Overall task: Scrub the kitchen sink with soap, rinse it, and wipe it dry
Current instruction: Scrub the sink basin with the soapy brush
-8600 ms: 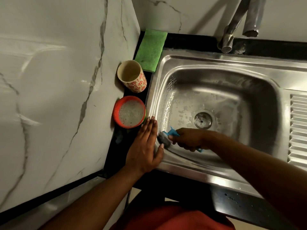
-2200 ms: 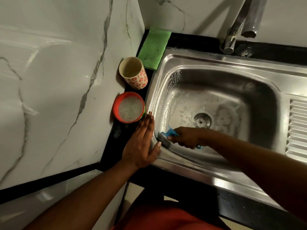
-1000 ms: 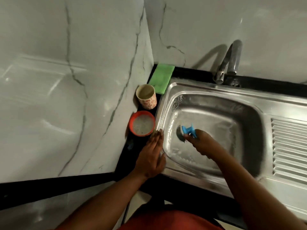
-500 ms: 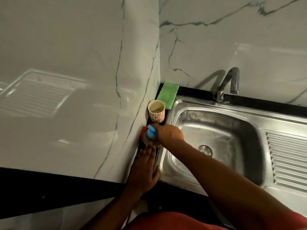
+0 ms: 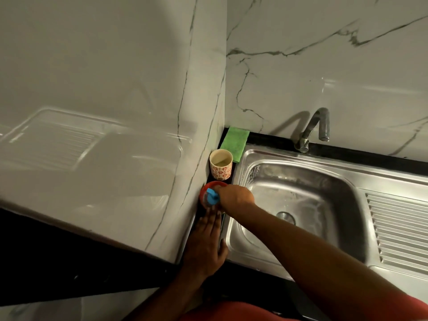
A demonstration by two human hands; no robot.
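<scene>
A home kitchen; steel sink with drainboard, tap, marble-look wall.

The right hand grips a blue-handled scrubber over the red bowl (contact with its contents is hidden) at the left edge of the counter, beside the sink. The left hand lies flat just in front of the bowl. A patterned cup and a green cloth sit toward the back left corner.

The narrow counter strip between side wall and sink is packed: green cloth, patterned cup, red bowl, with the right hand gripping a scrubber there and the left hand flat beside it. The basin lies open from above; the tap stands at its far rim
</scene>
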